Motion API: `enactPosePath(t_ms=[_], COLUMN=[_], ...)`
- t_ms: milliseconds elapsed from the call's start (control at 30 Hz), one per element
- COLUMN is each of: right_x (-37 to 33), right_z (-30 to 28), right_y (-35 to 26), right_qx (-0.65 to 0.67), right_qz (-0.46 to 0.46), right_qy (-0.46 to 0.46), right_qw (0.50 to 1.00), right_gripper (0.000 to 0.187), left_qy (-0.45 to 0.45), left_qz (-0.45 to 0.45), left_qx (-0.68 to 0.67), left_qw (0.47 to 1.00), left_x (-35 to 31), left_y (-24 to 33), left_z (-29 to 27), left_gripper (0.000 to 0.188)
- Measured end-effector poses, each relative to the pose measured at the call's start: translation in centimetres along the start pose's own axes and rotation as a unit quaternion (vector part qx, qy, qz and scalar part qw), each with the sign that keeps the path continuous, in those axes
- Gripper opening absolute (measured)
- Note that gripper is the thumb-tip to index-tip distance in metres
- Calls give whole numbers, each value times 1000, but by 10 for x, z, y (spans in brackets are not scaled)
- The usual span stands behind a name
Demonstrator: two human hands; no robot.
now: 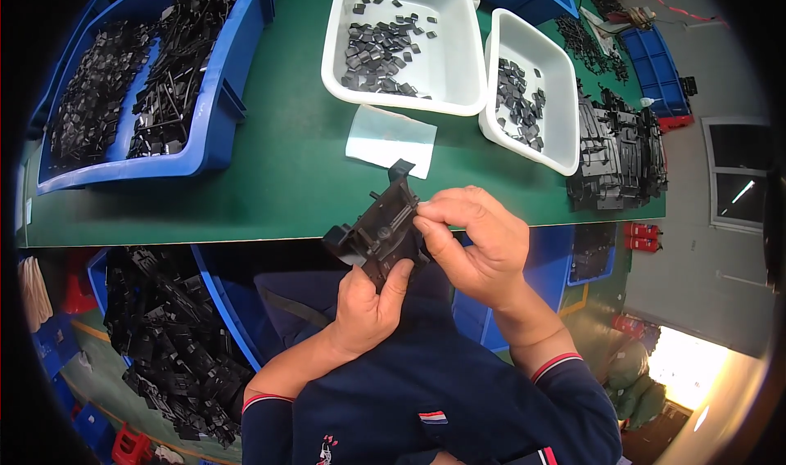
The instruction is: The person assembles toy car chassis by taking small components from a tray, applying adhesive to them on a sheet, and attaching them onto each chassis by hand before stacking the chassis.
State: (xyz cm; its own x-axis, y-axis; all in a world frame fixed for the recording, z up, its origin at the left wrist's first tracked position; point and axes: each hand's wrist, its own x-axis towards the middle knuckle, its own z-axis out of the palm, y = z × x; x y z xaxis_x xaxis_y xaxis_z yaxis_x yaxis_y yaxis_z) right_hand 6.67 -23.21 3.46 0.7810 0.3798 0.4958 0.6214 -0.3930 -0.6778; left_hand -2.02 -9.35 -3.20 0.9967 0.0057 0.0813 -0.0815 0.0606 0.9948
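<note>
A black molded plastic part (385, 227) with tabs and raised ribs is held tilted in front of me, just over the table's near edge. My left hand (366, 305) grips its lower end between thumb and fingers. At the part's right edge, the thumb and forefinger of my right hand (483, 240) are pinched together; whatever they hold is too small to make out. Beyond the part, a pale sheet (391, 140) lies on the green table (286, 137).
Two white tubs (454, 64) (561, 129) hold small black pieces. Stacked black parts (618, 154) stand at the right. A blue bin (209, 129) of black pieces is at the left; below the table edge, another blue bin (221, 301) stands beside heaped black parts (172, 342).
</note>
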Motion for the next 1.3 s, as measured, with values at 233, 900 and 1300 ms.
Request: enactPosePath(t_ms=[233,900,1300], right_x=[-3,-8,-60], right_z=[3,-8,-33], right_y=[-1,16,40], right_qx=[27,287,-2], right_qz=[28,393,294], right_qy=[9,72,-19], right_qw=[999,870,956], right_gripper=[20,18,16], left_qy=[22,48,130], left_qz=[25,-98,-125], left_qx=[20,-304,-340], left_qw=[999,947,923], left_x=[3,23,32], left_y=[-4,-3,1], left_z=[3,4,-19], left_gripper=[23,35,34])
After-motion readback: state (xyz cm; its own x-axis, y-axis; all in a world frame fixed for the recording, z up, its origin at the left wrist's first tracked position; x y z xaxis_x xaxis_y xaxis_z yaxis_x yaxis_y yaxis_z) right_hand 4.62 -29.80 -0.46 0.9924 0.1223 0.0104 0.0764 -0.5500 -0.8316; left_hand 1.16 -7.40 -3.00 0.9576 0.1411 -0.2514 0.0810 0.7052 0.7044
